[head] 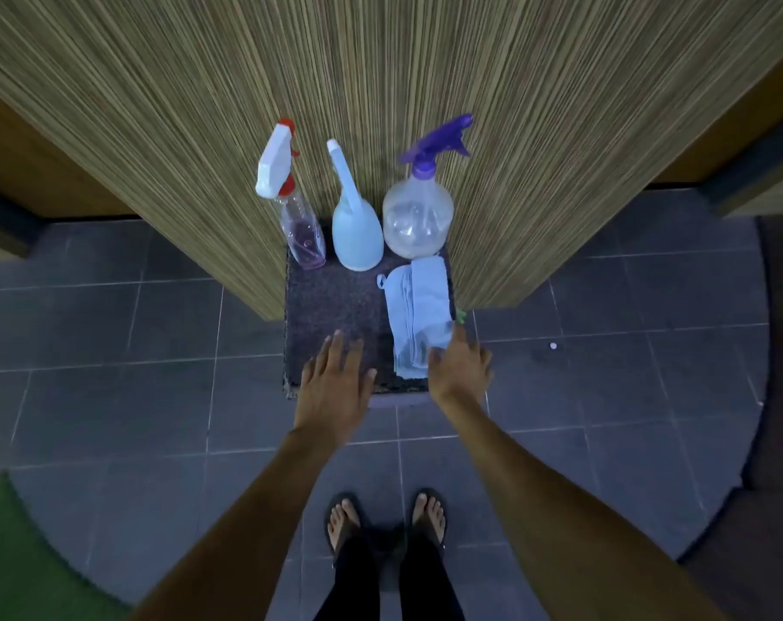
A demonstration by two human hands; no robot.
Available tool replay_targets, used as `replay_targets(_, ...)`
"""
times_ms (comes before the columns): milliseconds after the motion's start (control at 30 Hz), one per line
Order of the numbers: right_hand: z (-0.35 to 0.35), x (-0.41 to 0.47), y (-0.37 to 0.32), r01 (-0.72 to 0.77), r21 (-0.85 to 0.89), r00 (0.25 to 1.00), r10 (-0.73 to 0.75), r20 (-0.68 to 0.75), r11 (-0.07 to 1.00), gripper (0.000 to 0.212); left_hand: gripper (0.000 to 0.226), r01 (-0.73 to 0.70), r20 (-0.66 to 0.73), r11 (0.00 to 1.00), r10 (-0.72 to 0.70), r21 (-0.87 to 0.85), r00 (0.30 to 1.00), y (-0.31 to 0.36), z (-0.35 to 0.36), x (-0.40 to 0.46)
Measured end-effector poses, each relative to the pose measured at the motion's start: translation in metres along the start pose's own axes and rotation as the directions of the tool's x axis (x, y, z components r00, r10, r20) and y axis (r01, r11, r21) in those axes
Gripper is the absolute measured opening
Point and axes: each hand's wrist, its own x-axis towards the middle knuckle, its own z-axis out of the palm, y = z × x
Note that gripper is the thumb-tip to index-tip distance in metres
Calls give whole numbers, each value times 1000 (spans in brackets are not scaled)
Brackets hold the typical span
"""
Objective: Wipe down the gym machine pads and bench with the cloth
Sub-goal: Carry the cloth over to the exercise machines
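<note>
On the right half of a small dark mat (335,302), close to its right edge, lies the folded light-blue cloth (418,313), its long side running away from the person and its near end just short of the mat's front edge. The right hand (459,372) reaches onto that near end with fingers stretched out and spread; its fingertips touch the cloth's corner, but whether any finger has closed on the fabric cannot be told. The left hand (338,385) lies just beside, over the bare middle of the mat, flat and released, fingers straight and slightly fanned, holding nothing.

Behind the cloth, three bottles stand in a row along the mat's far edge, against a striped wooden panel (380,82): a clear spray bottle with a purple trigger (418,221) directly beyond the cloth, a pale blue long-necked bottle (356,228) in the middle, and a slim spray bottle with a white and red trigger (297,226) on the left, holding pinkish liquid.

Grey tiled floor (111,396) spreads to both sides and toward the person's sandalled feet (387,519).
</note>
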Motion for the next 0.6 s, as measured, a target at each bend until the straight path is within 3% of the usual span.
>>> replay_targets(100, 3, 3, -1, -105, 122, 994, 103, 28, 987, 38, 49, 26, -25, 999, -26, -22, 999, 2, 9, -12)
replay_targets(200, -3, -3, -3, -152, 172, 988, 145, 52, 973, 22, 52, 19, 39, 1000, -19, -8, 999, 4, 18, -29)
replay_targets(600, -41, -108, 35, -23, 1, 998, 23, 65, 1000, 34, 50, 0, 209, 999, -10, 49, 978, 21, 3, -95)
